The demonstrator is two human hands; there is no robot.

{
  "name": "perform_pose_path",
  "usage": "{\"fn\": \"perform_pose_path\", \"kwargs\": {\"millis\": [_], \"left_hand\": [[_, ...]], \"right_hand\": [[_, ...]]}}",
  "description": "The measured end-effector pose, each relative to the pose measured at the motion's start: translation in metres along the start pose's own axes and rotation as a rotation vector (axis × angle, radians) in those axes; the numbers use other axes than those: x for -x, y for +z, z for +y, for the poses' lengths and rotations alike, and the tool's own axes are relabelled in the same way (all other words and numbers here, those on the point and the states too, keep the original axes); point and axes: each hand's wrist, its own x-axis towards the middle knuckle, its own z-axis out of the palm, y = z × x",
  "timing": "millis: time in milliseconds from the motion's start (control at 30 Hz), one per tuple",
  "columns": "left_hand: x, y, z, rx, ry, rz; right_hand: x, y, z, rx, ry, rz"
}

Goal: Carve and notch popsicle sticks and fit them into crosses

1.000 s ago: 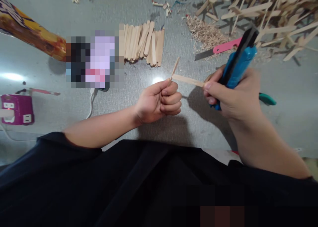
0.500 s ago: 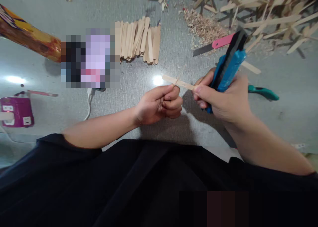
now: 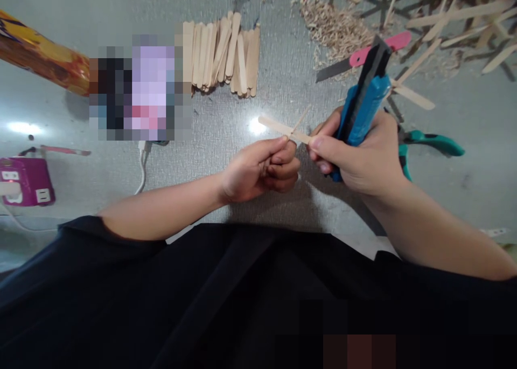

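Observation:
My left hand [image 3: 264, 169] is closed, its thumb and forefinger pinching a thin wooden stick [image 3: 301, 119] that points up and to the right. The thin stick crosses a flat popsicle stick [image 3: 277, 125], meeting it near its middle; whether they are joined I cannot tell. At its right end, my right hand [image 3: 365, 156] pinches the popsicle stick between thumb and fingers. That same hand also grips a blue utility knife [image 3: 365, 110], whose black end points up and away from the popsicle stick.
Several popsicle sticks [image 3: 218, 54] lie in a row at the back. Behind my right hand are wood shavings [image 3: 337, 32], a pink-handled blade [image 3: 359, 58] and crossed-stick pieces [image 3: 456, 19]. Green-handled pliers [image 3: 438, 140] lie right; a pixelated phone [image 3: 151, 89] and purple power socket [image 3: 28, 180] are left.
The thin stick now leans further right, and the popsicle stick has shifted slightly left with my right hand. More of the pliers shows. The view has moved a little.

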Motion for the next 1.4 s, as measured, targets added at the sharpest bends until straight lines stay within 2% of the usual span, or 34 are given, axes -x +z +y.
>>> {"fn": "perform_pose_path", "kwargs": {"millis": [300,433,600,733,833,967,1067,1133,1267,1400], "left_hand": [[0.0,0.001,0.0,-0.097,-0.002,0.045],[0.0,0.001,0.0,-0.066,0.004,0.023],[0.002,0.0,-0.001,-0.045,-0.015,0.074],[0.003,0.001,0.001,-0.016,-0.008,0.058],[0.002,0.003,0.003,-0.02,-0.011,0.087],[0.002,0.004,0.001,-0.128,0.115,0.169],[0.002,0.0,-0.005,-0.313,0.261,0.254],[0.002,-0.004,-0.008,-0.477,0.37,0.337],[0.001,-0.01,-0.006,-0.723,0.475,0.506],[-0.001,-0.009,-0.002,-0.777,0.522,0.519]], "right_hand": [[0.0,0.002,-0.001,-0.04,0.036,-0.017],[0.0,0.001,-0.001,-0.033,0.044,-0.03],[-0.002,0.001,-0.002,-0.037,0.044,-0.04],[-0.003,0.002,-0.002,-0.059,0.044,-0.043],[-0.004,0.001,-0.002,-0.048,0.04,-0.047],[-0.005,-0.003,-0.002,0.005,0.037,-0.036],[-0.007,-0.005,-0.001,0.023,0.034,-0.015],[-0.008,-0.006,0.001,0.023,0.025,-0.021],[-0.012,-0.006,0.008,0.019,0.037,-0.075],[-0.015,-0.003,0.012,-0.016,0.042,-0.064]]}}
